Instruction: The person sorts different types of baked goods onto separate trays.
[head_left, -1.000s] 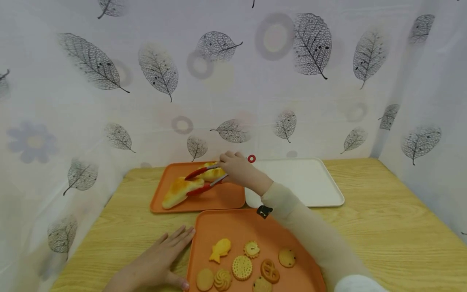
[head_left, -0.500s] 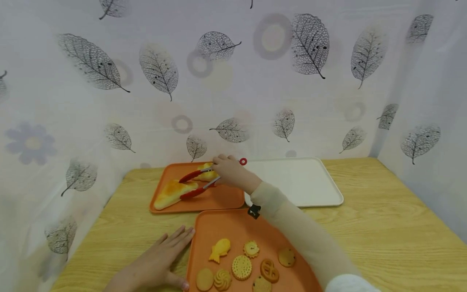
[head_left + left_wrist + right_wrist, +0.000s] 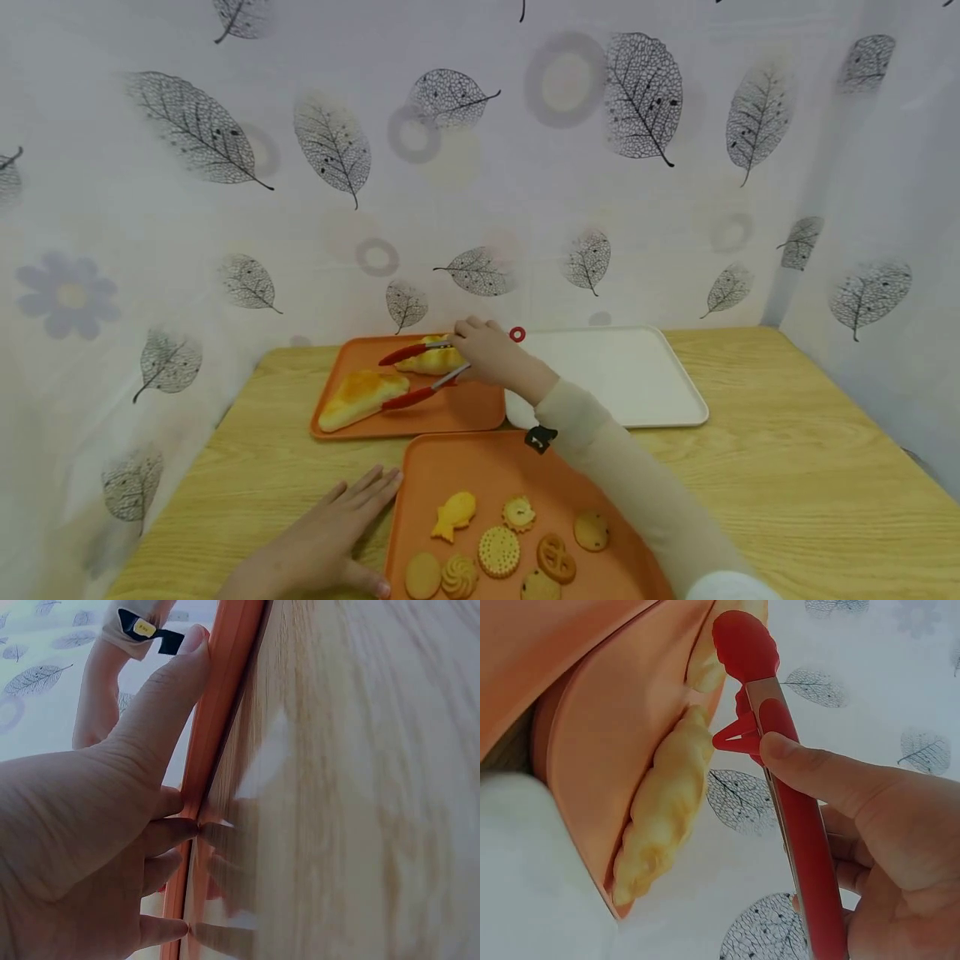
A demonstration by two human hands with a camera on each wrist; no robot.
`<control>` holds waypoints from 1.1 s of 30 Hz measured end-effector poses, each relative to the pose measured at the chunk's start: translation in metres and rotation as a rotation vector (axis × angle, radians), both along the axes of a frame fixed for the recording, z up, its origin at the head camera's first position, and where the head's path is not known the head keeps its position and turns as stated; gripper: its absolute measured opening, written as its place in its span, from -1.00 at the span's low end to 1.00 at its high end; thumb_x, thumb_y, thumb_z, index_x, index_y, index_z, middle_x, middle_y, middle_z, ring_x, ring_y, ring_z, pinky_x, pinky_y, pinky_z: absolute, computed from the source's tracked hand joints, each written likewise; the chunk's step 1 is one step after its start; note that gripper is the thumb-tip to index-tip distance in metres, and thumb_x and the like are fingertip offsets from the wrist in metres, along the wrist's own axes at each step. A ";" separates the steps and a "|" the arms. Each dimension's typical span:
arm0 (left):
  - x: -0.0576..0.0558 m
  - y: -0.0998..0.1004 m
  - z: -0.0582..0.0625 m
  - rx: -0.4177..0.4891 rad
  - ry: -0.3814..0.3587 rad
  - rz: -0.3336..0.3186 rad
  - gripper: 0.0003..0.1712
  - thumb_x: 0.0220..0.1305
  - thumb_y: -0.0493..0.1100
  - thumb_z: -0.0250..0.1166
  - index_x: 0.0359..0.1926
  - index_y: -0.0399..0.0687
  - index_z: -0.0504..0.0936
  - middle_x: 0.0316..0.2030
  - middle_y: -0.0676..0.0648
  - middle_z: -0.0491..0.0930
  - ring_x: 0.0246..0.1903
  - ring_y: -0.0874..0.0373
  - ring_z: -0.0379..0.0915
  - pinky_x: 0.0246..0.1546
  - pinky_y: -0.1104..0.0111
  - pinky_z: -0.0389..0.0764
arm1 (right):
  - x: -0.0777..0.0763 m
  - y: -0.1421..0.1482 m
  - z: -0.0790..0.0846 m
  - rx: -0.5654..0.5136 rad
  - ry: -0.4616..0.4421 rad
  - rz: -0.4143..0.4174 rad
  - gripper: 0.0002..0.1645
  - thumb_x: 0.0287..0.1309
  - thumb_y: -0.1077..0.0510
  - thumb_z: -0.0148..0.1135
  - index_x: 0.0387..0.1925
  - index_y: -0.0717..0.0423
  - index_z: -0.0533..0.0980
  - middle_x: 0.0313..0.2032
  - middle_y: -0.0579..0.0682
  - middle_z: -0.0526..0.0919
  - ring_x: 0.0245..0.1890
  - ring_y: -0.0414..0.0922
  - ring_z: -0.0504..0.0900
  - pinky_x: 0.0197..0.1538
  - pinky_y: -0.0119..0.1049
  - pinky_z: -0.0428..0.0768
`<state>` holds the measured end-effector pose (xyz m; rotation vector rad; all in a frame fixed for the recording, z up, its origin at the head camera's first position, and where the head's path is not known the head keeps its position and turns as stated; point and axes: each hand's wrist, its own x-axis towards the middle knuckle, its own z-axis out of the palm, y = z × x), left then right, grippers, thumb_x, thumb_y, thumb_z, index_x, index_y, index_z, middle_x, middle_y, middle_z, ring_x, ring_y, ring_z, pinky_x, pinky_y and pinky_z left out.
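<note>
There are eight biscuits (image 3: pixel 498 552), two breads (image 3: pixel 362 398), three trays (image 3: pixel 615 375) and one set of tongs (image 3: pixel 799 817).

- Red-tipped tongs (image 3: pixel 422 393) are pointing left, with tips spreading apart over the back orange tray (image 3: pixel 474 412).
- A smooth golden bread (image 3: pixel 362 395) is lying at that tray's left front.
- A lumpy yellow bread (image 3: pixel 431 362) is lying behind it.

The head camera looks forward and down from up high at most of the table (image 3: pixel 787 467). The wrist cameras look from very close, tipped sideways — one past the left hand (image 3: pixel 322 529) along the front tray (image 3: pixel 472 460), one past the right hand (image 3: pixel 491 354). Head and right wrist both see the tongs (image 3: pixel 411 395).
</note>
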<state>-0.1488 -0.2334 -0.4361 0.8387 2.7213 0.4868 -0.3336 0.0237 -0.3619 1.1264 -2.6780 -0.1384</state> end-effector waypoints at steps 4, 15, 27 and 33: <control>0.001 0.001 -0.001 0.001 -0.013 0.009 0.38 -0.14 0.59 0.21 0.55 -0.05 -0.05 0.54 -0.11 -0.02 0.51 -0.21 -0.15 0.32 -0.34 0.07 | 0.005 0.020 0.003 -0.045 -0.004 0.014 -0.16 0.05 -0.22 0.38 0.28 0.14 0.43 0.10 0.05 0.48 0.13 0.01 0.41 0.08 -0.07 0.49; 0.001 0.000 -0.002 0.017 -0.017 0.002 0.36 -0.12 0.56 0.22 0.55 -0.04 -0.07 0.54 -0.11 -0.04 0.51 -0.22 -0.16 0.31 -0.35 0.04 | 0.033 0.086 0.007 -0.217 -0.006 0.042 -0.19 -0.05 -0.10 0.49 0.21 0.18 0.48 0.04 0.09 0.53 0.07 0.06 0.43 -0.05 -0.05 0.46; 0.002 -0.002 -0.003 0.020 -0.008 -0.011 0.34 -0.09 0.55 0.22 0.56 0.00 -0.08 0.54 -0.09 -0.04 0.51 -0.21 -0.16 0.31 -0.34 0.07 | 0.071 0.139 -0.003 -0.292 0.024 0.140 -0.23 -0.14 -0.03 0.57 0.13 0.19 0.53 -0.03 0.04 0.56 -0.05 -0.03 0.47 -0.17 -0.19 0.41; 0.002 -0.005 -0.002 0.012 -0.032 -0.001 0.34 -0.11 0.56 0.21 0.55 0.01 -0.07 0.54 -0.08 -0.04 0.52 -0.19 -0.18 0.34 -0.33 0.03 | 0.087 0.145 -0.014 -0.279 -0.033 0.195 -0.24 -0.12 -0.02 0.54 0.13 0.20 0.53 -0.02 0.05 0.56 -0.04 -0.04 0.46 -0.12 -0.16 0.46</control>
